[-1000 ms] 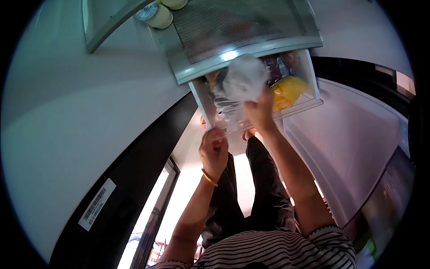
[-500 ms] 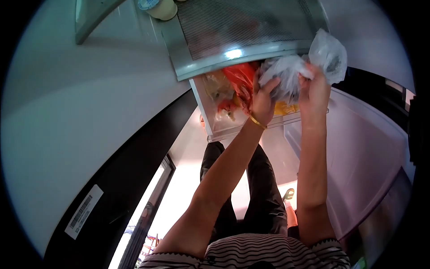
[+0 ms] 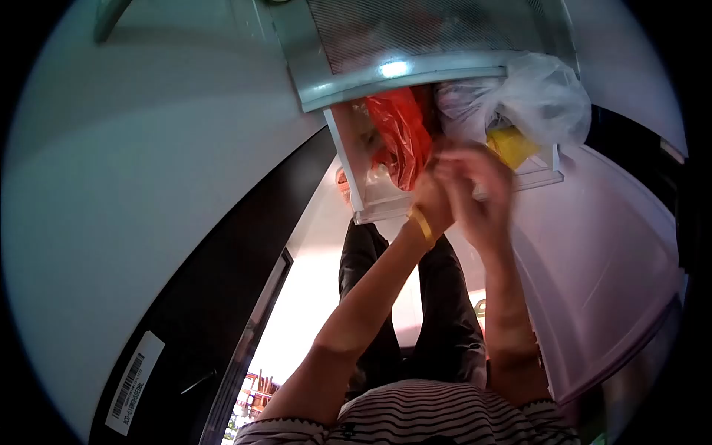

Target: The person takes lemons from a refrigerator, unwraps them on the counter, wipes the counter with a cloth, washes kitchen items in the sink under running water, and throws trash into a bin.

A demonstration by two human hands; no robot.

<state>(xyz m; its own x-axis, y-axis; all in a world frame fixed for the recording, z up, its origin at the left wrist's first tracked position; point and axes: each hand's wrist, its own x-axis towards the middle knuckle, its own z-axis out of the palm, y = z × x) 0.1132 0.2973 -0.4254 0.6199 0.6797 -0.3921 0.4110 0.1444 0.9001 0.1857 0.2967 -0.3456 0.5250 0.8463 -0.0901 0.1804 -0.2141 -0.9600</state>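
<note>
My left hand (image 3: 432, 194), with a yellow band at its wrist, is at the front of the pulled-out fridge drawer (image 3: 345, 159). It is beside the lower end of a red plastic bag (image 3: 404, 141); whether it grips the bag is hidden. My right hand (image 3: 482, 185) crosses in front of the left one, and motion smears its fingers. Behind the hands, a clear plastic bag (image 3: 549, 96) bulges over the drawer's right side, apart from both hands. A yellow packet (image 3: 510, 147) lies below the clear bag.
Above the drawer is a fridge shelf (image 3: 334, 93) with a ribbed glass top. The white fridge wall (image 3: 178, 141) rises at left, with a dark edge (image 3: 222, 274) bearing a barcode label (image 3: 135, 384). A pale door panel (image 3: 593, 259) curves at right.
My right hand has let go of the clear bag and moved down and left to my left hand. The clear bag has spread over the drawer's right side. The red bag hangs further forward.
</note>
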